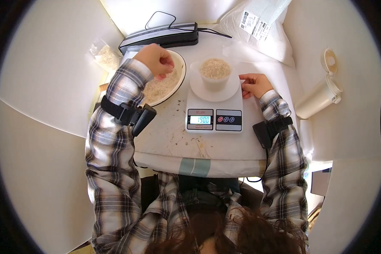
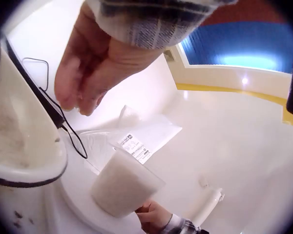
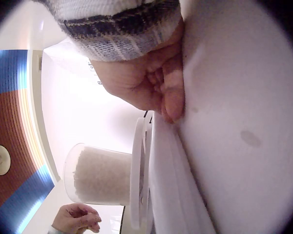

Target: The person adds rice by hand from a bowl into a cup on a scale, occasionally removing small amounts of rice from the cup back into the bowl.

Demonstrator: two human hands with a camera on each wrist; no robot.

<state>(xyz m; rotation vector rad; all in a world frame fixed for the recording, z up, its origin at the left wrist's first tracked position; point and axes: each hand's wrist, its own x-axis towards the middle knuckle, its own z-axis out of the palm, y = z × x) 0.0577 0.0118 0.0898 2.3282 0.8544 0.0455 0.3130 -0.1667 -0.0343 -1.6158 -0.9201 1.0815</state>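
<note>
My left hand (image 1: 155, 60) is raised above the right part of a white dark-rimmed bowl (image 1: 183, 80) of rice. In the left wrist view its fingertips (image 2: 83, 108) are pinched together, with a few pale grains showing at the tips. A clear plastic cup (image 1: 216, 75) filled with rice stands on the round plate of a white kitchen scale (image 1: 193, 103); the display (image 1: 200, 120) reads 190.0. My right hand (image 1: 256, 86) rests on the table at the scale's right side, fingers loosely curled and holding nothing, as the right wrist view shows.
A black and silver vacuum sealer (image 1: 161, 37) with a cable lies at the back. Behind the scale is a large bag (image 1: 258, 31) of white contents. A small bag (image 1: 107, 58) sits left; a cream flask (image 1: 319, 99) lies right. Dark crumbs (image 1: 180, 122) dot the cloth.
</note>
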